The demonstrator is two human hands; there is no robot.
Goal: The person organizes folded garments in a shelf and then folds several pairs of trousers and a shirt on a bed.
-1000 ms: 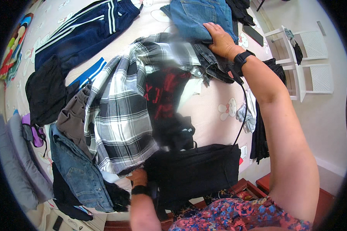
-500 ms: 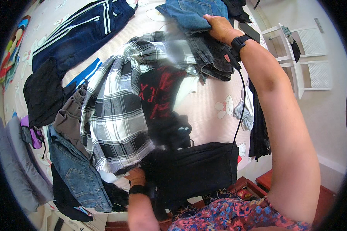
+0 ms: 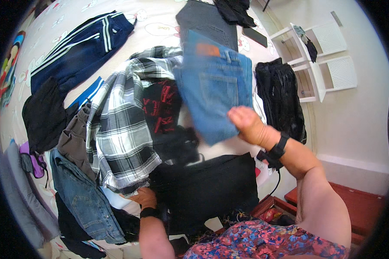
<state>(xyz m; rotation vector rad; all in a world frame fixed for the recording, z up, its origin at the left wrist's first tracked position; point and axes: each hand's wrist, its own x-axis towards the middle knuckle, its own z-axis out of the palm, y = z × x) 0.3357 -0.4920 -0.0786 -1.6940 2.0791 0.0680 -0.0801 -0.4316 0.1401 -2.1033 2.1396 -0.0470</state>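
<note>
Folded blue jeans (image 3: 216,93) hang from my right hand (image 3: 248,125), closed on their lower right corner and slightly blurred by motion. They cover part of the bed's middle. My left hand (image 3: 145,197) lies low against the frayed hem of a black-and-white plaid shirt (image 3: 123,129), beside folded black cloth (image 3: 212,183); its fingers are partly hidden there. Between the shirt and the jeans shows a black garment with red print (image 3: 162,108). Dark grey jeans (image 3: 207,28) are spread at the far side.
To the left lie navy striped track pants (image 3: 88,49), a black garment (image 3: 45,114), brown-grey trousers (image 3: 77,140) and faded jeans (image 3: 84,196). Black trousers (image 3: 281,97) drape over the bed's right edge, near a dark phone (image 3: 255,37). White shelves (image 3: 320,64) stand beyond, with a red wooden bench (image 3: 337,207) nearer me.
My right hand has drawn the blue jeans from the far side toward me, uncovering the dark grey jeans. The left hand has stayed by the shirt hem. The view has shifted slightly.
</note>
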